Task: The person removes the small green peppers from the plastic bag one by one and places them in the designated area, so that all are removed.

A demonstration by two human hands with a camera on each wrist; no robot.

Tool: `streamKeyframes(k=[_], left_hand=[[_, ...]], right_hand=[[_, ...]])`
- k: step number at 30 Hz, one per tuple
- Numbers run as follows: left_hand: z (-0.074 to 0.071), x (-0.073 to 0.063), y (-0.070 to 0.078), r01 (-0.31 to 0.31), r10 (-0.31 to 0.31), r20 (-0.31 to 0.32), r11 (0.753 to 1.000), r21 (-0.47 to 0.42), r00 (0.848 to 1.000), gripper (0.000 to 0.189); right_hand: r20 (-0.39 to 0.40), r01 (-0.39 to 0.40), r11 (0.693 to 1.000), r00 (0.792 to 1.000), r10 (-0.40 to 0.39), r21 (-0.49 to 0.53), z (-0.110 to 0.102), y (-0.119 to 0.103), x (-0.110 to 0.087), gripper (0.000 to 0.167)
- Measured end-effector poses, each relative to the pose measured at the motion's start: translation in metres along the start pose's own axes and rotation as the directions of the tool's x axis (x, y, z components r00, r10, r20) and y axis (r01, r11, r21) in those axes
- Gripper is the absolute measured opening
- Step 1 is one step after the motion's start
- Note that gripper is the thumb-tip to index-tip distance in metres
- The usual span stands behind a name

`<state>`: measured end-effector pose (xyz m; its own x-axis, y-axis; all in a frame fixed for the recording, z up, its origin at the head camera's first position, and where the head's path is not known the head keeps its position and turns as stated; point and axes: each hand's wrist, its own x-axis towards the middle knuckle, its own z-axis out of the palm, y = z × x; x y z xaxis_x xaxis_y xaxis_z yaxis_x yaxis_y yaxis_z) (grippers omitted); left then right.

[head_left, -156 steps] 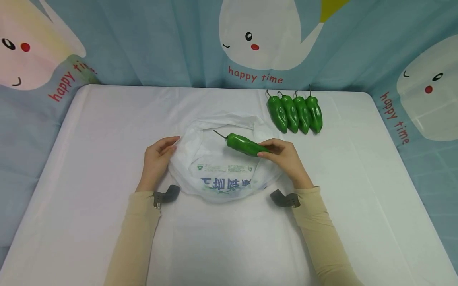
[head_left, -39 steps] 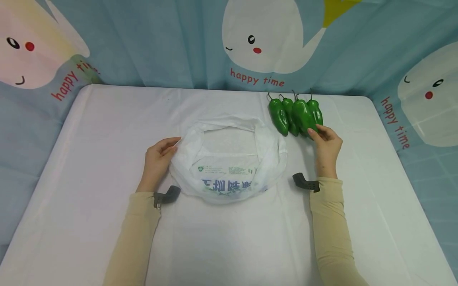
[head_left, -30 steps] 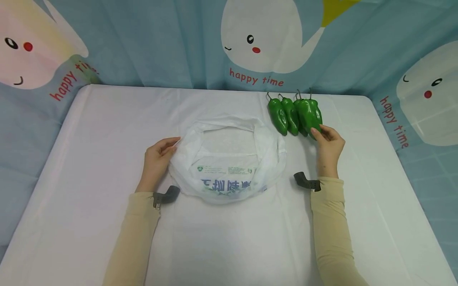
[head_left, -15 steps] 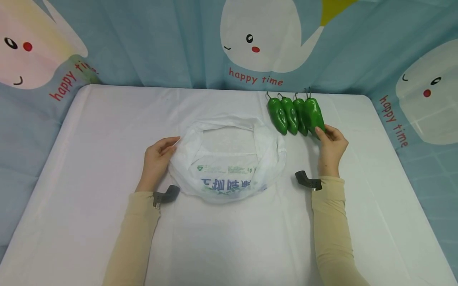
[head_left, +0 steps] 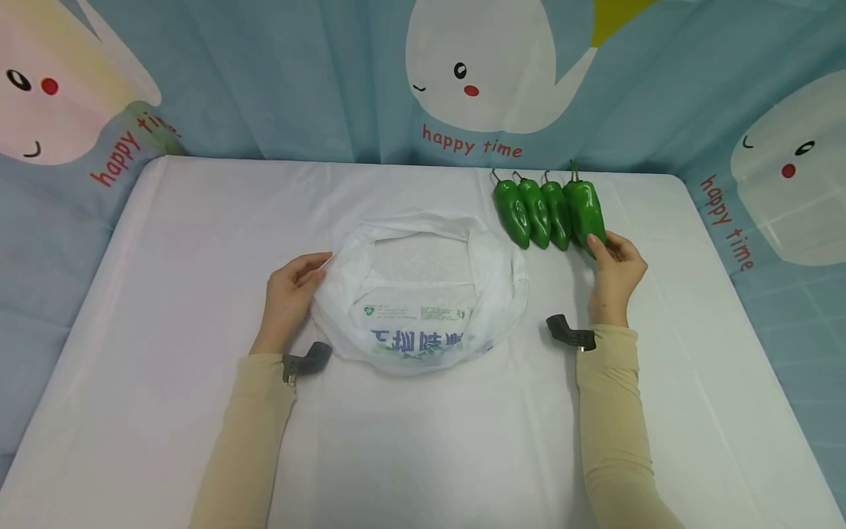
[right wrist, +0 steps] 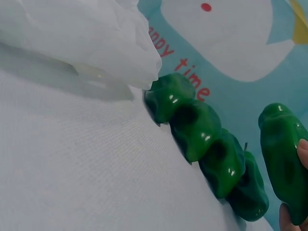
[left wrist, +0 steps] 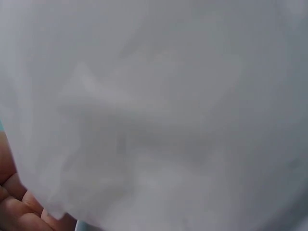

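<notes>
A white plastic bag [head_left: 423, 360] with blue and green print lies mid-table, its mouth spread wide. My left hand [head_left: 288, 297] pinches the bag's left rim; in the left wrist view the bag's white film [left wrist: 168, 96] fills most of the picture, with curled fingers [left wrist: 29, 211] at lower left. At the back right my right hand [head_left: 616, 272] holds a green pepper [head_left: 584, 209] by its lower end, stem pointing away. The right wrist view shows this held pepper [right wrist: 284, 159] raised above a row of peppers [right wrist: 195, 130]. In the head view it overlaps the row's rightmost pepper, mostly hiding it.
Several green peppers [head_left: 538, 213] lie side by side near the back edge of the white-covered table [head_left: 423, 441]. Behind the table hangs a blue curtain [head_left: 297, 81] with whale prints. A black wrist camera [head_left: 570, 334] sits on the right forearm, another camera [head_left: 308, 361] on the left.
My right hand has carried the pepper from over the bag's mouth to the back right, then slid it rightward along the row to its right end. The left hand has stayed at the bag's rim.
</notes>
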<state>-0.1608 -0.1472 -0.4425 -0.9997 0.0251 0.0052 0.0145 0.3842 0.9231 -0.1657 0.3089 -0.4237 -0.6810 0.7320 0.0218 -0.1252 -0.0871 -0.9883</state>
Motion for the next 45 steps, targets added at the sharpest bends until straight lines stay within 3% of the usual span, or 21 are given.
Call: streamKeyframes(k=[13,45], left_hand=[[0.001,-0.001,0.0,0.011,-0.011,-0.004,0.999,-0.039,1.0,0.029],[0.002,0.0,-0.001,0.026,-0.026,-0.012,1.0,0.0,1.0,0.028]], right_hand=[[-0.046,-0.015,1.0,0.999,0.014,-0.026,-0.005,0.002,0.003,0.028],[-0.157,-0.054,0.997,0.987,0.044,-0.06,-0.016,0.003,0.009,0.027]])
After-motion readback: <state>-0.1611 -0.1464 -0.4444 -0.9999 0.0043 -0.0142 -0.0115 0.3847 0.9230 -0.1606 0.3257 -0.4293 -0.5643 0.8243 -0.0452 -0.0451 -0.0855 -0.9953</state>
